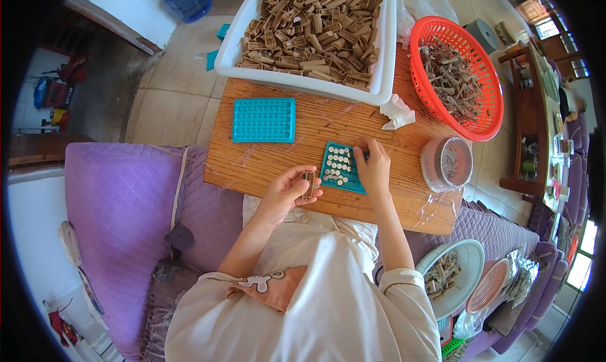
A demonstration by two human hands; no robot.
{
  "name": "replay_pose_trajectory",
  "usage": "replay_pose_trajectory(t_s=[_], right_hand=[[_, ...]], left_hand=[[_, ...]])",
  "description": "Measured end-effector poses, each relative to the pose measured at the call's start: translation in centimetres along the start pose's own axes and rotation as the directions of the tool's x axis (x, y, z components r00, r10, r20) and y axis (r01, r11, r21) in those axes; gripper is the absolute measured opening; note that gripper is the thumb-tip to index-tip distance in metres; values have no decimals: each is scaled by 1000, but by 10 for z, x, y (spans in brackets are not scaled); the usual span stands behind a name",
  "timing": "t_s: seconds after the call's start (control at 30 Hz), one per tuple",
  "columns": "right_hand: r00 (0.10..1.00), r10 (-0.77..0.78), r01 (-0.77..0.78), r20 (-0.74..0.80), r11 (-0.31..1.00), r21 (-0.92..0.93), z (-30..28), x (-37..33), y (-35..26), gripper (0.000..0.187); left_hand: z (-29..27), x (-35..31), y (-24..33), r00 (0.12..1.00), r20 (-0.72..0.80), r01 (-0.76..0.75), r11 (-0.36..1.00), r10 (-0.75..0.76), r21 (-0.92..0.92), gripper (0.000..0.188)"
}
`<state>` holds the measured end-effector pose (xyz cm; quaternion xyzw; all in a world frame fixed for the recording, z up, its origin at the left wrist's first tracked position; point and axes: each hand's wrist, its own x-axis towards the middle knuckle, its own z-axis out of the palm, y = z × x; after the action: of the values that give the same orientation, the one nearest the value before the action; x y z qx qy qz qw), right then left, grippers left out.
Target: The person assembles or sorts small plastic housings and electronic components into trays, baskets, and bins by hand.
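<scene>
My left hand [285, 190] is closed around a small brown rectangular plastic housing [308, 184], pinched between thumb and fingers near the table's front edge. To its right lies a teal tray [352, 185] with rows of small white round pieces [339, 162] standing in it. Over the right side of that tray, my right hand [376, 168] has its fingers bent and drawn together. What its fingertips hold, if anything, is hidden. A second teal tray [264, 120], with rows of round hollows, lies farther back on the left.
A white bin [303, 78] heaped with brown housings stands at the back of the wooden table [315, 122]. On the right are a red basket [483, 131] with brown plastic bits, crumpled white paper [398, 112] and a clear round tub [435, 163]. A pale basin [470, 254] sits beside me.
</scene>
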<state>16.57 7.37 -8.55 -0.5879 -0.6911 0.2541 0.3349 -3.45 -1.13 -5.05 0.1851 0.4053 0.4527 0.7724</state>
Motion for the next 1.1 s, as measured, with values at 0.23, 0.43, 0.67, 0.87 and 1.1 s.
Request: replay_pose_trajectory(t_s=[0.23,0.43,0.67,0.87,1.1], right_hand=[[983,129,-97,129,969,-228,-4,11,-9,28],[987,-3,2,158,1000,7,-14,10,10,26],[984,-55,64,172,997,-49,-30,1,11,21],[946,-233,292,227,915,-278,-32,-13,20,18],[965,-251,249,78,968,31,-38,-24,-32,19]], left_hand=[[5,2,-2,1000,26,3,1000,-3,-4,33],[3,2,-6,999,32,4,1000,-4,-15,34],[2,3,-8,999,28,22,1000,-21,-20,33],[6,4,-7,999,48,3,999,-1,-40,34],[15,-1,-3,997,82,-2,1000,4,-27,37]])
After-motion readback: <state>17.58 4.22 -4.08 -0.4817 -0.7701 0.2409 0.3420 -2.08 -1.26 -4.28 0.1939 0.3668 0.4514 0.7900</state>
